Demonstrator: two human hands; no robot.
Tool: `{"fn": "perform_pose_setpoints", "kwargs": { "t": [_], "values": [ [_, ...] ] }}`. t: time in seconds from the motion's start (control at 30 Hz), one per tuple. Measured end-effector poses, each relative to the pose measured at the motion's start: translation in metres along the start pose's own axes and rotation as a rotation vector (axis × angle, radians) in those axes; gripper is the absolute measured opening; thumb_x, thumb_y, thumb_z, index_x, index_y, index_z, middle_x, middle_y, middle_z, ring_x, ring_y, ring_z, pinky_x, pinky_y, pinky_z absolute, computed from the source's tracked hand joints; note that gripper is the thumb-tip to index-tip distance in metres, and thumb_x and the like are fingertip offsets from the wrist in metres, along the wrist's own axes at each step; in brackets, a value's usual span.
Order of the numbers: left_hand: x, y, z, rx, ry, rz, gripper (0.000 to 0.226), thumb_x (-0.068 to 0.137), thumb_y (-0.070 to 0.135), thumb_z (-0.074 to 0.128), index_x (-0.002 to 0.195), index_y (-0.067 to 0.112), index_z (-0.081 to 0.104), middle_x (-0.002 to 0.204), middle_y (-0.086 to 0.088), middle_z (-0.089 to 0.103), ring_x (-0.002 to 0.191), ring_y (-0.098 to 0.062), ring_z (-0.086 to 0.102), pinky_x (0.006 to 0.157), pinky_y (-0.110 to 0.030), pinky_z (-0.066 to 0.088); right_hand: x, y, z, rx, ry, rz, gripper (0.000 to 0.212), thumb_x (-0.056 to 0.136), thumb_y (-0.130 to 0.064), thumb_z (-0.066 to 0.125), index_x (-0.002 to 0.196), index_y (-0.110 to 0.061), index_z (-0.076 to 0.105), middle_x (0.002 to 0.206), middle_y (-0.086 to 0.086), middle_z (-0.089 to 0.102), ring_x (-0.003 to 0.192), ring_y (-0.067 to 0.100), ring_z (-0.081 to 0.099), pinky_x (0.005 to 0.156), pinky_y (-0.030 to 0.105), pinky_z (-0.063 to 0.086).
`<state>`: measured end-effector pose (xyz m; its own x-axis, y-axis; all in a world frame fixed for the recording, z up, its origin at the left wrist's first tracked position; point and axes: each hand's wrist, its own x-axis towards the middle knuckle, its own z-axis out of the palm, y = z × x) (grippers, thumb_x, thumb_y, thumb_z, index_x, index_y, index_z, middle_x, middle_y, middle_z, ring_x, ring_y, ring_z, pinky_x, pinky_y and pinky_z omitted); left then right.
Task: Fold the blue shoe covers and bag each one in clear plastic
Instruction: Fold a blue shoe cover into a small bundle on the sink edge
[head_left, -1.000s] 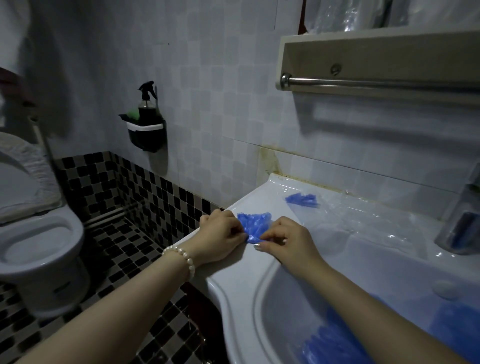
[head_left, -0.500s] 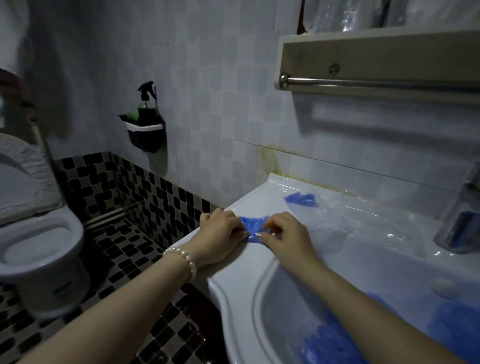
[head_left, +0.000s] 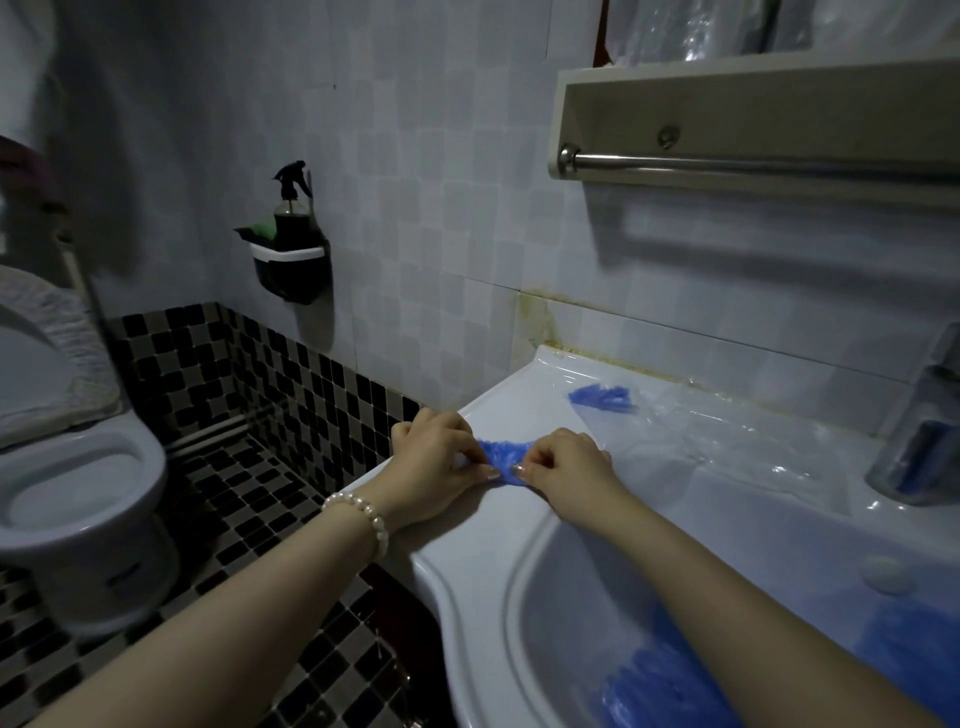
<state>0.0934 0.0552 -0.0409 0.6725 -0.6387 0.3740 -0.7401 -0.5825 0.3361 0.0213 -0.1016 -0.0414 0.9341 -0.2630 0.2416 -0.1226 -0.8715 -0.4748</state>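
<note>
- A dim bathroom with pale wall tiles and a black-and-white checked floor; a white sink (head_left: 483, 525) serves as the worktop, its broad rim carrying the work.
- Nearest the camera, a heap of loose blue shoe covers (head_left: 670, 686) lies in the basin, probably the stock waiting its turn, kept there so the thin pieces cannot slide off.
- Just beyond, on the sink's front left rim, both hands meet over one shoe cover (head_left: 506, 453), which lies bunched into a narrow strip on the porcelain.
- The left hand (head_left: 436, 460), with a pearl bracelet (head_left: 363, 517) at the wrist, has its fingers curled and pinches the strip's left end.
- The right hand (head_left: 563, 467) pinches the right end in the same way, the thumbs almost touching; holding both ends low against the rim likely keeps the slippery film flat while it is folded smaller.
- Further back on the rim lies clear plastic (head_left: 727, 431) with a folded blue cover (head_left: 602, 399) at its left end; whether that piece is inside a bag or on top is hard to tell. It lies within easy reach for the bagging step.
- At the right edge stands a tumbler (head_left: 919, 452) holding something dark blue.
- On the far wall hang a towel rail (head_left: 753, 167) under a shelf, and a caddy with a spray bottle (head_left: 292, 208); a toilet (head_left: 67, 467) stands at the left.
</note>
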Motion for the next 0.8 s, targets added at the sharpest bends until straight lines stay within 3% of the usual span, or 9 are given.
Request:
{"fn": "perform_pose_setpoints", "kwargs": {
  "t": [0.1,0.17,0.4,0.5,0.57,0.67,0.8],
  "values": [
    [0.001,0.000,0.001,0.004,-0.027,-0.037,0.027,0.090,0.042,0.058,0.099,0.020,0.071,0.099,0.011,0.045,0.106,-0.014,0.035,0.085,-0.031,0.022,-0.012,0.007,0.006,0.091,0.174,-0.135,0.015,0.076,-0.032,0.076,0.074,-0.029,0.061,0.086,-0.008,0.052,0.090,0.013,0.048,0.075,0.026,0.022],
    [0.002,0.000,0.000,-0.022,-0.046,-0.060,0.027,0.091,0.041,0.056,0.099,0.020,0.071,0.097,0.011,0.042,0.106,-0.013,0.034,0.087,-0.031,0.022,-0.013,0.010,0.006,0.087,0.197,-0.180,0.015,0.071,-0.033,0.080,0.080,-0.025,0.070,0.086,-0.009,0.051,0.090,0.012,0.046,0.073,0.026,0.021],
    [-0.001,-0.003,-0.004,-0.199,0.056,-0.097,0.016,0.078,0.042,0.072,0.081,0.026,0.070,0.097,0.011,0.051,0.104,-0.011,0.039,0.078,-0.028,0.018,0.004,0.000,-0.001,-0.085,-0.027,-0.048,0.021,0.094,-0.032,0.052,0.085,-0.019,0.066,0.106,0.000,0.052,0.107,0.020,0.040,0.086,0.030,0.026],
    [-0.001,-0.001,-0.004,-0.135,0.006,-0.050,0.019,0.076,0.045,0.072,0.084,0.027,0.072,0.092,0.014,0.047,0.101,-0.010,0.036,0.080,-0.029,0.019,0.007,-0.003,-0.005,-0.073,-0.115,0.042,0.025,0.095,-0.033,0.049,0.076,-0.021,0.059,0.098,0.001,0.051,0.105,0.023,0.045,0.081,0.030,0.028],
    [-0.001,0.000,-0.003,-0.082,-0.011,-0.043,0.022,0.081,0.044,0.067,0.092,0.025,0.073,0.093,0.013,0.045,0.103,-0.012,0.035,0.082,-0.030,0.021,0.005,-0.003,-0.005,-0.072,-0.060,0.053,0.020,0.093,-0.034,0.054,0.078,-0.022,0.060,0.094,-0.001,0.051,0.103,0.022,0.046,0.078,0.029,0.027],
    [0.000,0.000,-0.001,-0.020,-0.038,-0.048,0.025,0.089,0.043,0.059,0.097,0.023,0.071,0.095,0.012,0.043,0.105,-0.012,0.034,0.088,-0.033,0.023,-0.006,-0.003,-0.002,-0.072,0.187,-0.104,0.006,0.087,-0.031,0.064,0.087,-0.025,0.067,0.097,-0.006,0.050,0.101,0.016,0.043,0.078,0.027,0.021],
    [0.001,0.000,0.000,-0.082,-0.053,-0.102,0.018,0.087,0.042,0.062,0.078,0.026,0.064,0.094,0.011,0.044,0.103,-0.011,0.033,0.088,-0.031,0.021,-0.013,0.000,-0.003,-0.100,0.136,-0.252,0.027,0.077,-0.044,0.072,0.094,-0.023,0.075,0.091,-0.010,0.048,0.098,0.012,0.041,0.077,0.028,0.021]
  ]
}}
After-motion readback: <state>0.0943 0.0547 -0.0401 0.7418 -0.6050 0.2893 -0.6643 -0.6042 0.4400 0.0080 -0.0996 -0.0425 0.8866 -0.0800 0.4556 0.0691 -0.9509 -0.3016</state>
